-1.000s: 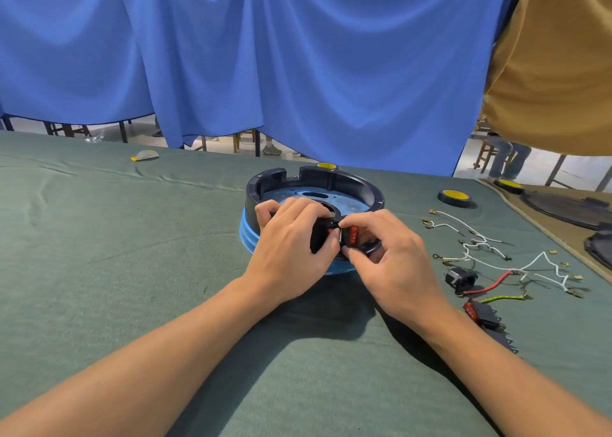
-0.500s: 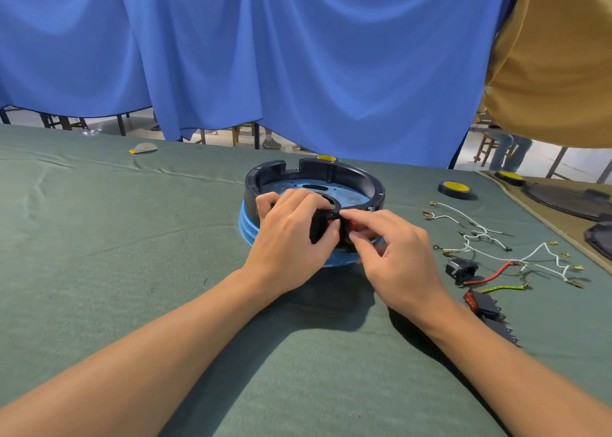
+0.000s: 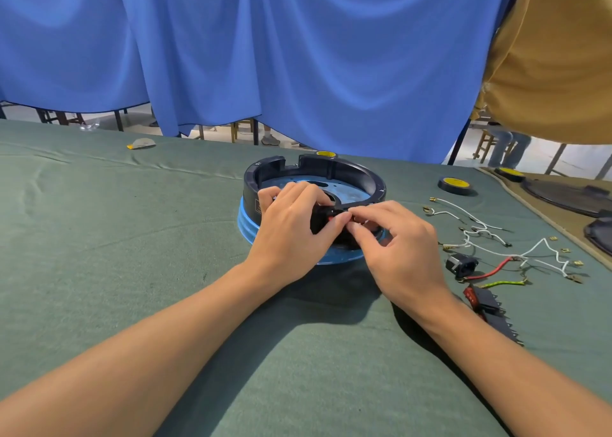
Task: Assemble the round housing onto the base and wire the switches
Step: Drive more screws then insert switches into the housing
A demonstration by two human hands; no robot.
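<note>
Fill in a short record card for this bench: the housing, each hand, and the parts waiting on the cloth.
Assembly: black round housing sits on the blue base
Left hand: grips a red-and-black switch at the housing's near wall
Right hand: pinches the same switch
Waiting parts: loose wires and a spare switch lie on the green cloth, right of the base

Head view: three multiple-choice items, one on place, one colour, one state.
1. Loose white wires lie where, relative to the black round plastic housing? A left; B right; C inside.
2. Round base under it is? A blue; B red; C yellow.
3. Left hand and right hand? A flat on cloth; B lifted away; C pinching the small black-and-red switch at the housing's near wall.
B: wires spread right of it. A: blue rim shows below. C: both hands' fingers meet on it.
</note>
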